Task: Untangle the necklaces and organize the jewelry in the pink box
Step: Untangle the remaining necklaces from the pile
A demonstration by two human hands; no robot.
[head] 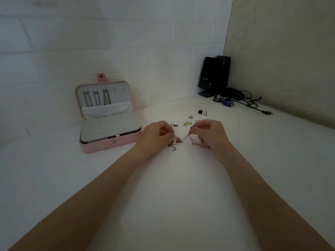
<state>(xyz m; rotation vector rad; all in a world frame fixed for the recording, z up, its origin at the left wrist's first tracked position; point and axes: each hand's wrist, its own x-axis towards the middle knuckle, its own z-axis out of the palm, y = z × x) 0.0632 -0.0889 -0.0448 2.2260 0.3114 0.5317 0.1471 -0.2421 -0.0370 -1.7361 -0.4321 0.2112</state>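
A knot of thin tangled necklace chains point(176, 142) lies on the white table between my hands. My left hand point(156, 135) pinches a strand at the knot's left side, fingers curled. My right hand point(208, 134) pinches another strand that runs from the knot up to its fingertips and loops under the palm. The pink jewelry box point(112, 144) stands open at the left, lid propped against the wall, with several necklaces hanging inside the lid and a white perforated earring panel on top of the base.
Small loose pieces lie just beyond my hands: gold earrings point(187, 123), a gold disc point(190, 117), a hoop point(174, 125) and a black stud point(200, 111). A black speaker point(213, 75) and tangled cables point(241, 100) fill the back right corner by the wall.
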